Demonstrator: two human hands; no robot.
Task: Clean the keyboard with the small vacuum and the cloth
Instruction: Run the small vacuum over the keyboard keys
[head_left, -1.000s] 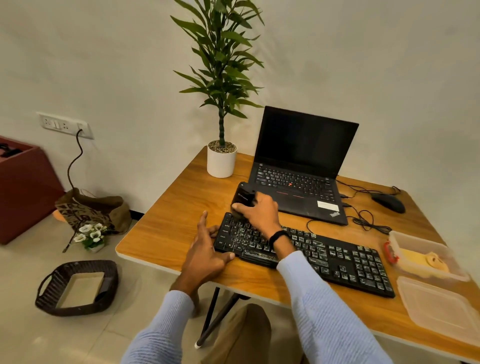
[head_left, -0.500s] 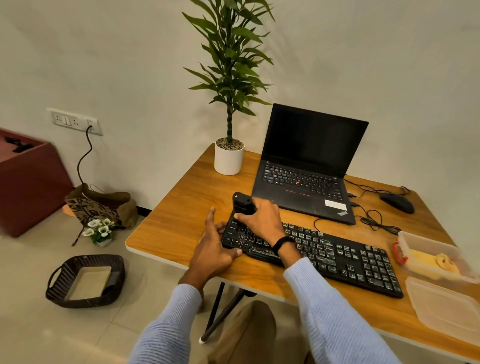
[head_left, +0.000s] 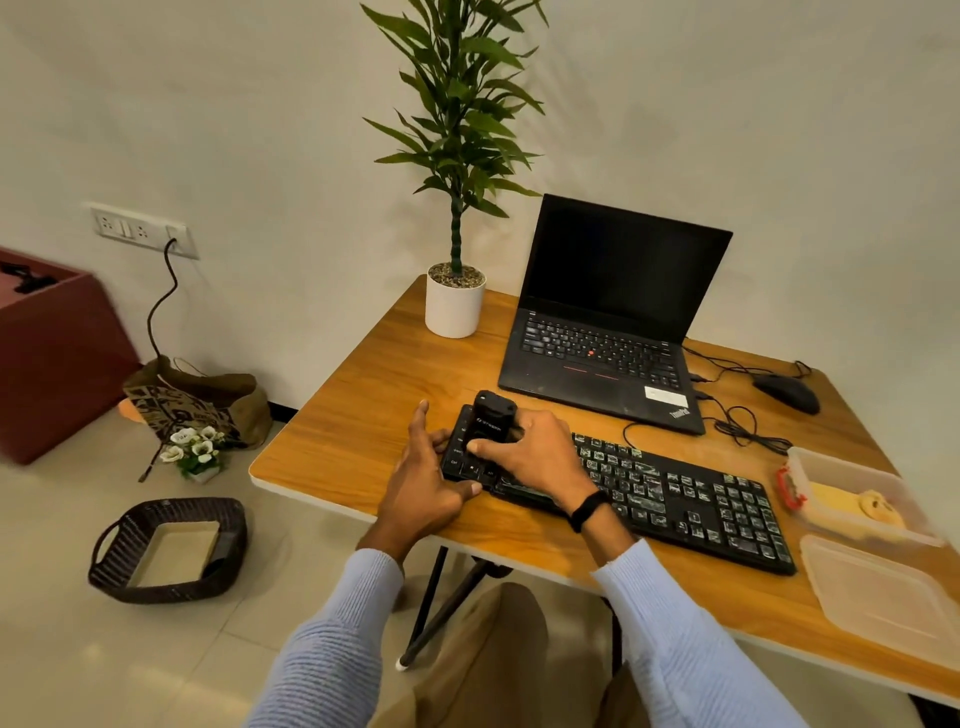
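A single head-worn camera looks forward and steeply down from above the desk (head_left: 363, 395), near both hands, taking in floor and wall beyond.

The word "ThinkPad" is printed at an angle on the right front corner of the palm rest of the laptop (head_left: 597, 358), which stands at the back of the worktop. A white sticker lies just behind it, its print too small to be read. "Ctrl" and "Alt" can be made out on the bottom-left keys of the keyboard (head_left: 675, 499). White lettering runs along the small vacuum (head_left: 491, 418) but stays illegible.
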